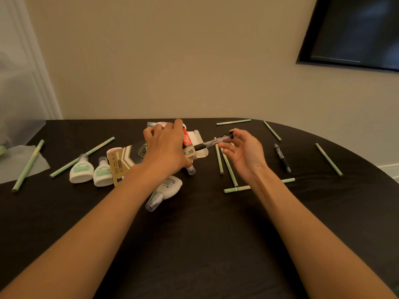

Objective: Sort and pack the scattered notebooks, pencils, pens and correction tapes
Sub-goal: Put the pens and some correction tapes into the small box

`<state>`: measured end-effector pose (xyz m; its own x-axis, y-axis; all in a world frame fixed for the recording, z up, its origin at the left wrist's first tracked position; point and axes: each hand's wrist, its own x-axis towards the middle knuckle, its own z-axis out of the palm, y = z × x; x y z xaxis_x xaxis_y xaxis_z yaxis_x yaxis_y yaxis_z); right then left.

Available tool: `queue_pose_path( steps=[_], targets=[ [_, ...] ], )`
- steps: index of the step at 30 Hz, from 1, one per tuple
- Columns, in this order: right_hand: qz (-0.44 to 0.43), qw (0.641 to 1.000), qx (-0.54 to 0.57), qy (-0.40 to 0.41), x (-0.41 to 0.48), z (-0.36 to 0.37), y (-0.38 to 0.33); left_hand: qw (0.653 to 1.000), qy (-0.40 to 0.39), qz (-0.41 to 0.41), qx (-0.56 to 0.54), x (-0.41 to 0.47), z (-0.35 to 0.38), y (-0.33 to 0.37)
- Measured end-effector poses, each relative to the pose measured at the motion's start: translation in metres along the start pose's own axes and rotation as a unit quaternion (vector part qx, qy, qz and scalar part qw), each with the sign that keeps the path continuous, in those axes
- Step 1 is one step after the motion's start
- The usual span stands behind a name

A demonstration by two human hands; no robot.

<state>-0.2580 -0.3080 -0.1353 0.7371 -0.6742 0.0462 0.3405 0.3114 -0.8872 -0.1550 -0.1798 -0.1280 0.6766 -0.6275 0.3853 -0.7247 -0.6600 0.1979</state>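
My left hand (165, 147) grips a gold, black and red pen box (122, 160) that lies across the middle of the dark table, its white end flap (196, 137) open to the right. My right hand (244, 152) pinches a clear black pen (216, 141) by its rear end; the pen's tip sits at the box's open mouth. Another black pen (282, 157) lies to the right. Two white and green correction tapes (81, 172) (102, 174) stand left of the box, and a third (165, 189) lies below my left wrist. Several green pencils (230, 169) are scattered about.
The dark table (194, 234) has a curved right edge. A translucent sheet (13, 162) lies at the far left under a green pencil (28, 167). A clear plastic bin (19, 130) stands at the back left. A beige wall is close behind the table.
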Motion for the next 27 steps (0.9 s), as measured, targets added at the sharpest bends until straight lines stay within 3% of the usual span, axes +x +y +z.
queue_pose_path(
  steps=[4,16,24,27],
  targets=[
    [-0.028,0.997,-0.067,-0.021,0.001,-0.002,-0.002,1.0,-0.008,0.003,0.012,0.0,0.002,0.0],
    [-0.001,1.0,0.014,0.001,-0.002,-0.001,-0.003,1.0,-0.017,0.022,0.005,-0.001,-0.002,0.003],
    [0.035,0.985,-0.155,-0.066,-0.004,0.007,0.003,0.999,-0.031,0.016,0.003,-0.002,-0.002,0.002],
    [0.055,0.979,-0.167,-0.102,-0.005,0.009,0.002,0.999,-0.029,0.025,-0.008,-0.003,-0.002,0.002]
  ],
)
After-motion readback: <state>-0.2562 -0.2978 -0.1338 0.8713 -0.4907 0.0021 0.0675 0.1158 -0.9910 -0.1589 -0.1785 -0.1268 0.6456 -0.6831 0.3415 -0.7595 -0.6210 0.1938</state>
